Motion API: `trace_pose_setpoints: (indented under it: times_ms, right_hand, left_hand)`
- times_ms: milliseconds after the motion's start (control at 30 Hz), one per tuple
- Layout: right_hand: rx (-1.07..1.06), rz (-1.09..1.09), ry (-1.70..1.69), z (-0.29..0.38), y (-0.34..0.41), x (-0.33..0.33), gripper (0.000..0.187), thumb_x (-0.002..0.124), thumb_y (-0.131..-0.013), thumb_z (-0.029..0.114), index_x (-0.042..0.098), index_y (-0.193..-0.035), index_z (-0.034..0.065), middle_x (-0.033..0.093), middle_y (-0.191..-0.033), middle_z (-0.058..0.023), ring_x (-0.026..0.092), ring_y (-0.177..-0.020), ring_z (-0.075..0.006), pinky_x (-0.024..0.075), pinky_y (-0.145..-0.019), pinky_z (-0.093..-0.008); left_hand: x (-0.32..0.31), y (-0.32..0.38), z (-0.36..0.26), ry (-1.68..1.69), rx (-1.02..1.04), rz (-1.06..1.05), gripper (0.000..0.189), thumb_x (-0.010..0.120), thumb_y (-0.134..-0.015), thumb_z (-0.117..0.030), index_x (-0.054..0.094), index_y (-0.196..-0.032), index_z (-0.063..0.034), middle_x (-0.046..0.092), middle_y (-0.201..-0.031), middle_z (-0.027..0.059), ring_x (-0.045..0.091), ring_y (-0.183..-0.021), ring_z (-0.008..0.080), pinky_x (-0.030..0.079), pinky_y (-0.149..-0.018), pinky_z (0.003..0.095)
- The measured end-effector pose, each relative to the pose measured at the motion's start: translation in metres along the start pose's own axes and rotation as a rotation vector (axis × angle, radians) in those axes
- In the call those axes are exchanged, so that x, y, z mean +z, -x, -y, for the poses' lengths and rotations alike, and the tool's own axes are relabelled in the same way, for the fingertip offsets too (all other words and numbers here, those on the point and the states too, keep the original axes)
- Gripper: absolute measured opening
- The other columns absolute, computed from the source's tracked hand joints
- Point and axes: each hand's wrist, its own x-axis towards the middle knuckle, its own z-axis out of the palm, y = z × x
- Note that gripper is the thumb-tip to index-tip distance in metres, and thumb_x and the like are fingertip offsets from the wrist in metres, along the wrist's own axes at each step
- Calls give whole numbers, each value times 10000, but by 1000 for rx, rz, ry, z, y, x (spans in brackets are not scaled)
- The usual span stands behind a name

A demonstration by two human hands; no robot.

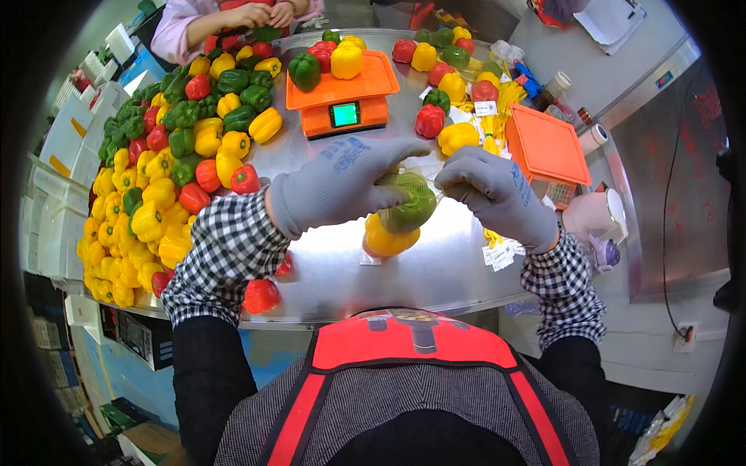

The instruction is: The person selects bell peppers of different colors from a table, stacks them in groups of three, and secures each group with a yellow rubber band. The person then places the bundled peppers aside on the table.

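Observation:
A green bell pepper (411, 205) sits above a yellow one (391, 237), both inside a fine mesh net (431, 182) over the steel table. My left hand (344, 183), in a grey knit glove with blue print, has its thumb and fingers around the upper net, beside the green pepper. In a matching glove, my right hand (495, 189) curls its fingertips at the net's right edge. The exact pinch there is partly hidden by the fingers. A white label (369, 258) shows at the foot of the yellow pepper.
Loose bell peppers (157, 192) are heaped at left. An orange scale (344, 99) bearing peppers stands ahead; another orange scale (548, 145) is at right, beside yellow nets (494, 125) with labels. Across the table (326, 285), another person's hands (265, 14) hold a green pepper.

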Motion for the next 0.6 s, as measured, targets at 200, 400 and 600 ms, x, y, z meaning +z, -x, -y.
trace_pose_setpoints:
  times_ms: [200, 400, 600]
  right_hand:
    - [80, -221, -334, 8, 6, 21, 223, 712, -811, -95, 648, -991, 21, 636, -968, -63, 623, -900, -198, 499, -804, -301]
    - [-49, -548, -918, -32, 31, 28, 337, 570, -944, 10, 527, -1279, 11, 606, -1220, -136, 619, -1063, -241, 497, -1008, -410]
    - [397, 64, -708, -20, 14, 66, 587, 701, -906, 113, 455, -1428, 6, 533, -1391, -99, 493, -1296, -223, 379, -1097, -355]
  left_hand:
    - [25, -31, 2, 87, -14, 154, 365, 730, -805, -171, 638, -1146, -79, 663, -876, 158, 655, -835, 340, 509, -745, 434]
    - [2, -12, 0, 121, -22, 77, 209, 695, -846, -198, 654, -964, -30, 661, -858, 154, 659, -827, 312, 505, -736, 403]
    - [-5, -25, -22, 212, 106, 29, 122, 700, -810, -142, 681, -867, -36, 684, -827, 146, 669, -766, 287, 511, -694, 385]
